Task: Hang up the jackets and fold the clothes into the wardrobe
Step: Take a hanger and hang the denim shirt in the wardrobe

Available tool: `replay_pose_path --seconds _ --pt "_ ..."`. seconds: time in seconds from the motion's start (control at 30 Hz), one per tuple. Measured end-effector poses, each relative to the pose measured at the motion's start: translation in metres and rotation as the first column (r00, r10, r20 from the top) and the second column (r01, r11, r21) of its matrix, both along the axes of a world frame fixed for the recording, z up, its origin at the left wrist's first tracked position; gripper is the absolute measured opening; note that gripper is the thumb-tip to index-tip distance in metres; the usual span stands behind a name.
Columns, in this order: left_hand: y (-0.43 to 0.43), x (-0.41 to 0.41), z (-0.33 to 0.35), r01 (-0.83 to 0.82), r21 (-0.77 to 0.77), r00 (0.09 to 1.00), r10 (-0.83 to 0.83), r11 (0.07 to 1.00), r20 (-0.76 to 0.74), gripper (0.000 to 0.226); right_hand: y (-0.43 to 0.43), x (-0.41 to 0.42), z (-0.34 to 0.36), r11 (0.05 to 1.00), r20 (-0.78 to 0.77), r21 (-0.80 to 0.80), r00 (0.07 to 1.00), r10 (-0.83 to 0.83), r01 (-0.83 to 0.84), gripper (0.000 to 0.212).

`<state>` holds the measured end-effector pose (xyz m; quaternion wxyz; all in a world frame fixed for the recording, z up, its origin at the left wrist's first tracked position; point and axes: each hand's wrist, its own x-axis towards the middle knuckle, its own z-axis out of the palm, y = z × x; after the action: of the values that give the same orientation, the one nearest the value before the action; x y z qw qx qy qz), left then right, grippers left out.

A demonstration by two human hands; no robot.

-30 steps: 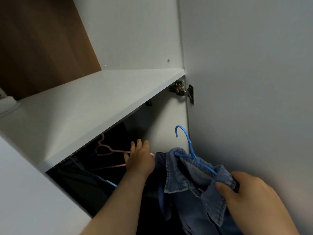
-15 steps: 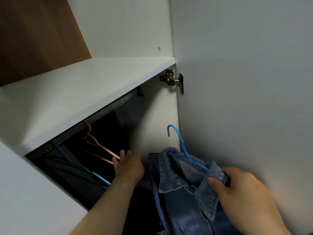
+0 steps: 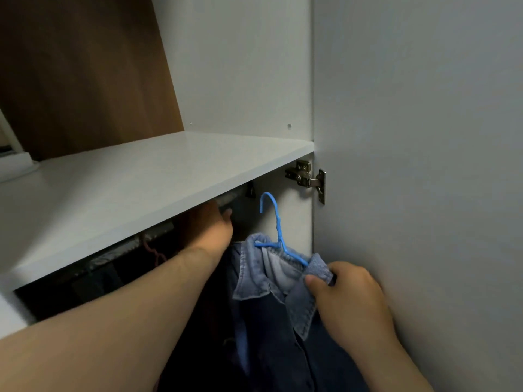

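The right hand (image 3: pixel 349 302) is clenched on the collar of the denim jacket (image 3: pixel 254 273). Its thumb presses the cloth down over the right end of the blue hanger (image 3: pixel 279 236), which sits inside the neck of the jacket. The jacket hangs from that grip in the wardrobe opening, its darker body dropping out of view below. The hanger's hook stands upright and free, just beside the end bracket of the rail (image 3: pixel 124 248) – not over it, as far as shows.

The left hand (image 3: pixel 210 226) reaches up under the front edge of the white shelf (image 3: pixel 147 176), close to the rail. Its fingers are hidden behind the shelf edge, so I cannot tell whether it grasps anything.

Further left along the rail a pink hanger (image 3: pixel 154 254) hangs in the dark of the compartment. A metal hinge (image 3: pixel 307 178) joins the wardrobe side to the open door (image 3: pixel 424 193) on the right – a brown back panel (image 3: pixel 85 69) rises above the shelf.
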<state>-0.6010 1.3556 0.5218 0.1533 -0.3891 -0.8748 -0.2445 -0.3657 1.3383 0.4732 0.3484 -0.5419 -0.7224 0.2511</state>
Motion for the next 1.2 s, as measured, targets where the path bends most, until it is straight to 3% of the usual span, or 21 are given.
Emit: replay_pose_path --seconds 0.27,0.4,0.53,0.7,0.8,1.03,1.2 --pt "0.017 -0.038 -0.005 -0.079 0.162 0.995 0.068 0.984 0.074 0.041 0.046 -0.035 -0.018 1.000 -0.159 0.014 0.987 0.024 -0.022 0.044" --pt "0.024 -0.070 -0.021 -0.066 0.063 0.969 0.049 0.996 0.243 0.044 0.062 -0.052 -0.021 0.998 -0.152 0.048 0.987 0.041 -0.034 0.052" --pt "0.022 -0.092 -0.036 -0.068 -0.021 0.949 0.071 0.997 0.306 0.040 0.074 -0.070 -0.026 0.998 -0.132 0.031 0.989 0.063 -0.059 0.048" --pt "0.013 -0.091 -0.044 -0.056 0.084 0.987 0.043 0.995 0.156 0.036 0.085 -0.088 -0.031 0.998 -0.092 0.013 0.993 0.069 -0.068 0.039" --pt "0.007 -0.095 -0.046 -0.139 -0.014 0.990 0.139 0.990 -0.022 0.043 0.087 -0.099 -0.032 0.996 -0.034 0.025 0.996 0.081 -0.081 0.038" --pt "0.013 -0.093 -0.044 -0.080 0.039 0.997 0.080 0.996 -0.004 0.044 0.102 -0.117 -0.027 0.995 0.015 0.025 0.995 0.099 -0.099 0.042" --pt "0.010 -0.092 -0.042 -0.149 -0.024 0.982 0.145 0.989 -0.119 0.044 0.106 -0.134 -0.023 0.988 0.038 0.010 0.987 0.155 -0.155 0.036"
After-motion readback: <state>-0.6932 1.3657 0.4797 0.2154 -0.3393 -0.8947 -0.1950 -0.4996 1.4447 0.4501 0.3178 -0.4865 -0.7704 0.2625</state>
